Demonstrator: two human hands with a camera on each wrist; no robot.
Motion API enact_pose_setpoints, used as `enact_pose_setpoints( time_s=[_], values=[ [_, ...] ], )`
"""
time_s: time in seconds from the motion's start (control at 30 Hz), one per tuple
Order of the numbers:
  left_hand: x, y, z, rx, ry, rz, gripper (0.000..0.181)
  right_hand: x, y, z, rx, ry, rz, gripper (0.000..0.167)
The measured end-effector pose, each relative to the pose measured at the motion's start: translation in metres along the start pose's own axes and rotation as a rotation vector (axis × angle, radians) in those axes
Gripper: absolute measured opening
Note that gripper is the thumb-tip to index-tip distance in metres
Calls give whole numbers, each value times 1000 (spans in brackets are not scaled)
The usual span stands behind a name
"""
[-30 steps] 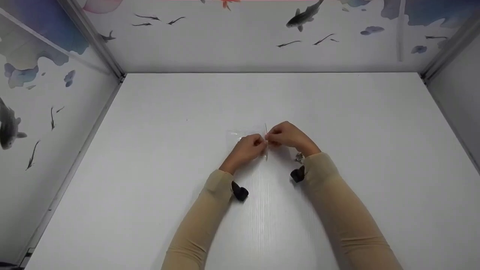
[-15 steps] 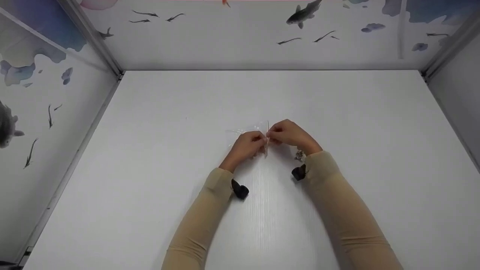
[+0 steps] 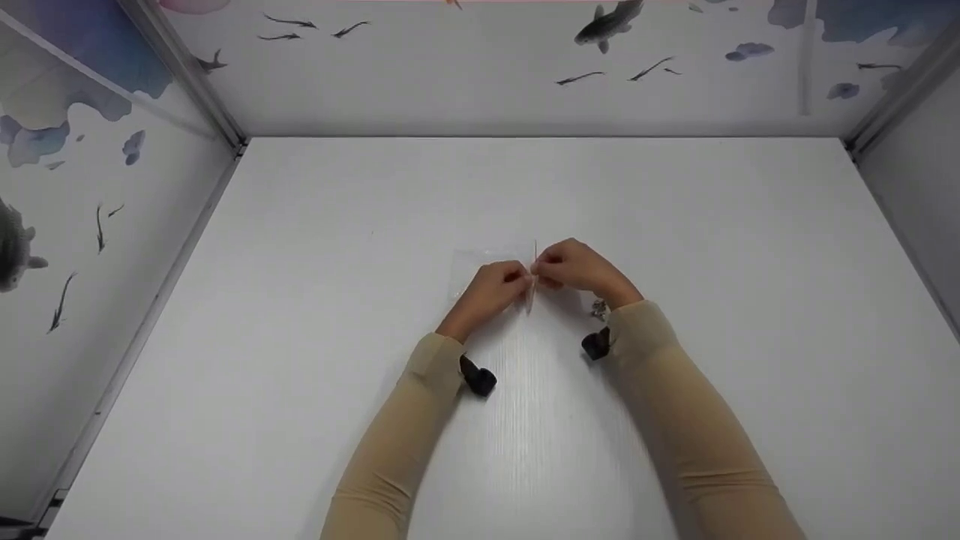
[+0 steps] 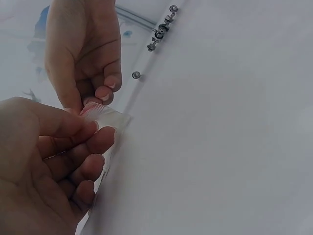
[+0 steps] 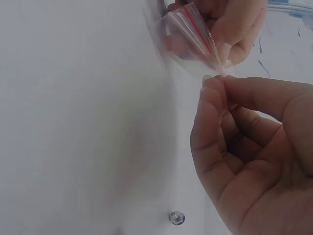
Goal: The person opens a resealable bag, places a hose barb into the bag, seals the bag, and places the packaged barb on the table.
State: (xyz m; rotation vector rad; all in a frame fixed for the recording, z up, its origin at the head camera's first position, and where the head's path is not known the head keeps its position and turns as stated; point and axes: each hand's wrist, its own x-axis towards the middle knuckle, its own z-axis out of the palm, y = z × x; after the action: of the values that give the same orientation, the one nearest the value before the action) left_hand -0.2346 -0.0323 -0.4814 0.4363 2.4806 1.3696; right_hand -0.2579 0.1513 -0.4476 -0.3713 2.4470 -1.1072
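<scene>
As we look down past two tan sleeves (image 3: 401, 420), each with a black mount (image 3: 480, 381) at its cuff, we find small metal fasteners (image 3: 598, 309) just beside the right cuff. From the head view they are a blurred clump; the left wrist view gives us a row of separate pieces, with one lone fastener (image 4: 136, 75) set apart. Farther on, we see a clear plastic bag (image 5: 188, 39) held between the left hand (image 3: 491, 296) and the right hand (image 3: 585, 274), its body reaching out to the left beyond the left hand. Only its thin edge stands out from above, whereas the right wrist view clearly shows us a red line (image 5: 198, 29) along that edge. Both hands are narrowed to a pinch: the left holds the edge between thumb and fingers, and the right nips it just beside, thumb against fingertip, the other fingers curled in. We cannot tell whether the bag touches the white table (image 3: 315, 300). Beyond the table's far edge we reach a pale wall (image 3: 420, 90) printed with grey fish (image 3: 607, 28).
</scene>
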Motion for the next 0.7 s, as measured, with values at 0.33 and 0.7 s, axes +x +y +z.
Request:
enact_pose_setpoints(
  time_s=[0.33,0.7],
  values=[
    [1,-3,-1,-86,26,-16,19,4,4,2,28,12,6,25],
    [1,-3,-1,-97,41,-10,20,3,3,3,40,6,-28,22]
  ],
)
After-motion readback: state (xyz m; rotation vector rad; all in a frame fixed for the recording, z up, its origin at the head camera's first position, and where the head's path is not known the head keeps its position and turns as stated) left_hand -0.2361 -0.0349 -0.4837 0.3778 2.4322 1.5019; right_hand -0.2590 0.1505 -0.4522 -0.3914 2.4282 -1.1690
